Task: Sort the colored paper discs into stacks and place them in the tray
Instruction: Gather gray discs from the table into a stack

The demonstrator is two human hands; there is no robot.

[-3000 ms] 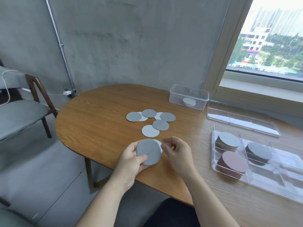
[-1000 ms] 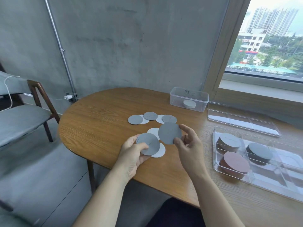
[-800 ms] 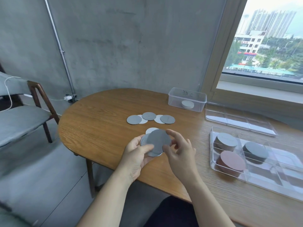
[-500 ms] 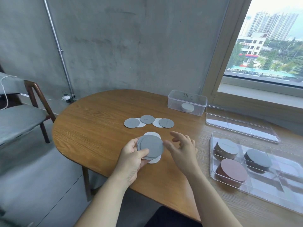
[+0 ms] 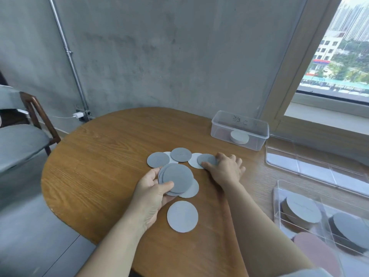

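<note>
My left hand (image 5: 152,193) grips a small stack of dark grey discs (image 5: 177,177) just above the table, thumb on top. A light grey disc (image 5: 191,189) peeks out under that stack, and another light grey disc (image 5: 182,216) lies flat nearer to me. My right hand (image 5: 226,169) reaches forward with its fingertips resting on a dark grey disc (image 5: 206,159) in the far row. That row also holds dark grey discs (image 5: 158,159) (image 5: 181,154) and pale discs half covered by them. The clear tray (image 5: 279,188) at the right holds grey-topped stacks (image 5: 303,210) and a pink one (image 5: 317,250).
A clear box (image 5: 239,129) with a white stack inside stands at the back right by the window. A clear lid (image 5: 311,166) lies between it and the tray. A chair (image 5: 24,134) stands left of the round wooden table (image 5: 99,166).
My right hand has left the held stack and reached forward onto the rightmost dark grey disc in the far row. The left hand still holds its stack; the view has shifted closer.
</note>
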